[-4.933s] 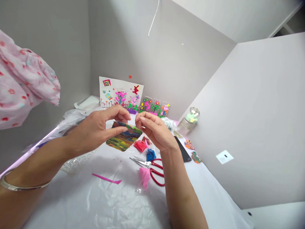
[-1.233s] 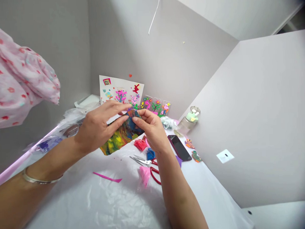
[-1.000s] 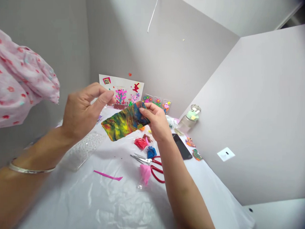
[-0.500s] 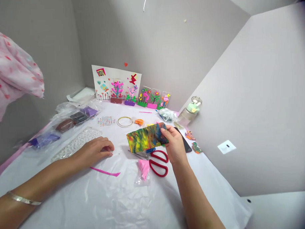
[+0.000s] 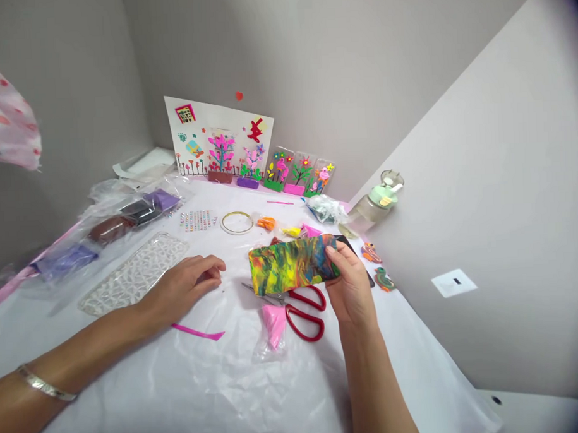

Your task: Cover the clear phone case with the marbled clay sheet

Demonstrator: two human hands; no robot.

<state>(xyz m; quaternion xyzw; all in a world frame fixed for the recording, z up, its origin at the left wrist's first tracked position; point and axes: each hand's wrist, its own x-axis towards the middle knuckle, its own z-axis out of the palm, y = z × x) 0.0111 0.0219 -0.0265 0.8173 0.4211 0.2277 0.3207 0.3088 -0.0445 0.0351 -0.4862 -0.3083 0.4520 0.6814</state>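
Observation:
My right hand [image 5: 351,287] grips one end of a flat multicoloured marbled slab [image 5: 291,265], holding it above the table over the red-handled scissors [image 5: 299,304]. My left hand [image 5: 184,286] rests on the white plastic-covered table [image 5: 181,384], fingers loosely curled with the tips pinched near the surface; what they hold, if anything, is too small to see. A thin pink strip [image 5: 198,333] lies just in front of it, and a clear patterned tray [image 5: 134,279] sits to its left.
A small bag of pink clay [image 5: 274,321] lies by the scissors. Bagged dark and purple clays [image 5: 123,222] lie at the left. A gold ring [image 5: 237,222], a sticker sheet [image 5: 199,219], decorated cards [image 5: 220,146] along the wall, a bottle [image 5: 376,204] and a dark phone [image 5: 361,264] are farther back.
My left hand let go of the marbled slab and dropped to the table. My right hand carried the slab lower and rightward. The view tilted down, showing more of the table.

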